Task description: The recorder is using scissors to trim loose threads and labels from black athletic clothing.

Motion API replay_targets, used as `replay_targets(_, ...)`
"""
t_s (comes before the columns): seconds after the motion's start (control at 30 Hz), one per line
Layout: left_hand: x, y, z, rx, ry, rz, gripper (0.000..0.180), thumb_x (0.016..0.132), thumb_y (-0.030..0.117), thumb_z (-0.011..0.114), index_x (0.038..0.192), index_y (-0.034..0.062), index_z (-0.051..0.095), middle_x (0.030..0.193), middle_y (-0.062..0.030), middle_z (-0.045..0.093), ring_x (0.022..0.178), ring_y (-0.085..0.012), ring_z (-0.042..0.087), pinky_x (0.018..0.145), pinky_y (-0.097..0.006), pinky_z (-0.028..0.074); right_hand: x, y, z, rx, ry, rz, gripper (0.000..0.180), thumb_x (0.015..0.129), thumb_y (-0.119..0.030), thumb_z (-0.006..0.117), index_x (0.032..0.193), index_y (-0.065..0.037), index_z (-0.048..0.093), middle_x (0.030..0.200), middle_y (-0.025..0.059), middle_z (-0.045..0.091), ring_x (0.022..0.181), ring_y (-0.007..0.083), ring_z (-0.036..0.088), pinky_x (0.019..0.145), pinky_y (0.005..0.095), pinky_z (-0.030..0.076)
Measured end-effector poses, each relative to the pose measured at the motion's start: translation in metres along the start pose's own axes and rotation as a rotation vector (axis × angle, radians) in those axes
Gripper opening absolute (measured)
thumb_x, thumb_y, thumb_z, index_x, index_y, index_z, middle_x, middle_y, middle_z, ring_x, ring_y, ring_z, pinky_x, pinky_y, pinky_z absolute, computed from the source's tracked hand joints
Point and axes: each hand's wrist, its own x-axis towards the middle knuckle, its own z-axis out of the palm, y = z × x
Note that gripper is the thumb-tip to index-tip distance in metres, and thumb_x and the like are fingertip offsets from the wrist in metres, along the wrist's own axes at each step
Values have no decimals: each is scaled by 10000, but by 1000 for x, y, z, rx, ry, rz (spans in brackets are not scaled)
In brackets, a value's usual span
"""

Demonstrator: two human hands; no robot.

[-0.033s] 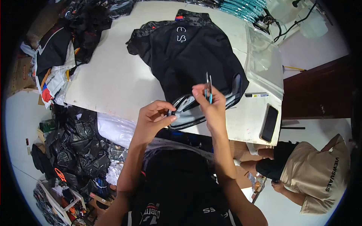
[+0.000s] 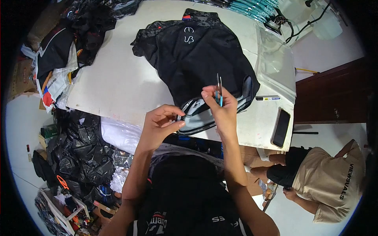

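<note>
head view | left hand (image 2: 163, 122): fingers clamped on near-left edge of black garment (image 2: 202, 59) | right hand (image 2: 225, 114): fingers clamped on blue-handled scissors (image 2: 221, 100), blades apart, aimed far | garment mid-surface (image 2: 118, 74), reaching near edge | phone (image 2: 280, 128), marker (image 2: 268, 98) right of it

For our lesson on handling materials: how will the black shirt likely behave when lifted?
Probably floppy: the shirt lies in soft creases and its hem bends in curves. Likely light for its spread, as the cloth looks thin.

One pair of blue-handled scissors (image 2: 221, 92), one phone (image 2: 280, 128), one marker (image 2: 268, 98)
</note>
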Motion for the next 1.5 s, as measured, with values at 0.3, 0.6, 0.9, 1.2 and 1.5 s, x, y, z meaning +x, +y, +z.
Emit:
replay_targets(0.3,2,19,24,-156,17,-84,487,816,-48,583,1273,-4,421,960,-109,653,851,-85,586,766,-195,449,-41,-18,-18,7,71,-33,163,769,-48,685,918,-3,638,732,-35,549,633,27,429,602,169,347)
replay_targets(0.6,2,25,32,-202,36,-69,412,848,-14,558,1242,-13,439,931,-133,652,854,-104,601,765,-204,462,-46,-20,-11,-17,-122,-315,247,672,42,729,903,-1,651,811,23,558,644,32,457,528,160,328)
replay_targets(0.9,-1,22,35,68,86,57,273,795,-46,620,1063,-35,564,923,-90,643,828,-93,592,720,-195,457,-46,-29,-7,-236,-55,-348,149,691,28,697,833,29,652,807,63,595,726,106,553,626,210,417)
replay_targets(1.2,1,19,40,17,73,66,250,787,-79,612,1032,-37,585,910,-88,632,815,-88,583,707,-197,455,-47,-19,-11,-101,-81,-281,137,733,65,611,853,11,572,820,38,542,620,46,465,544,168,363)
replay_targets(1.5,-2,20,39,-60,82,54,234,793,-80,606,1024,-49,606,892,-84,633,775,-90,572,708,-201,445,-52,-15,-13,-85,-89,-272,110,763,34,656,852,9,596,790,16,572,586,5,415,501,154,306)
